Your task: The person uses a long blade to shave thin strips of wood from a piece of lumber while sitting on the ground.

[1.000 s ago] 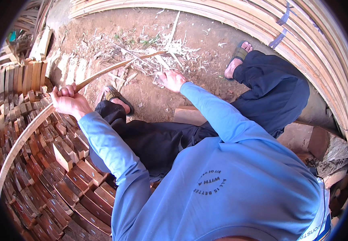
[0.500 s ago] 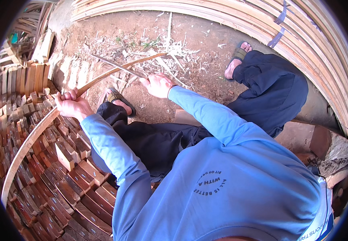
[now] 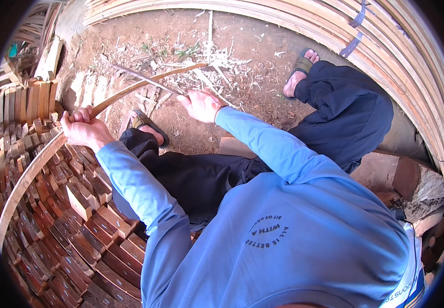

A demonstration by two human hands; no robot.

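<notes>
My left hand (image 3: pixel 87 129) is closed around a long wooden strip (image 3: pixel 31 172), over the stacked blocks. The strip looks curved and slants from the lower left up to the shavings on the ground. My right hand (image 3: pixel 203 106) is closed at the near end of a long, narrow, dark knife (image 3: pixel 134 74); its grip is hidden in my fingers. The knife's blade crosses the strip beyond my left hand, its tip pointing to the far left. Whether blade and strip touch, I cannot tell.
Rows of cut wooden blocks (image 3: pixel 81 241) fill the left side. Long pale boards (image 3: pixel 304 28), tied with purple bands, lie along the far and right edges. Wood shavings (image 3: pixel 232 69) litter the dirt floor. My sandalled feet (image 3: pixel 299 77) stand apart, a stone (image 3: pixel 422 200) at right.
The knife's tip has swung a little up and to the left. My left hand has shifted slightly left with the strip. The whole view has shifted slightly.
</notes>
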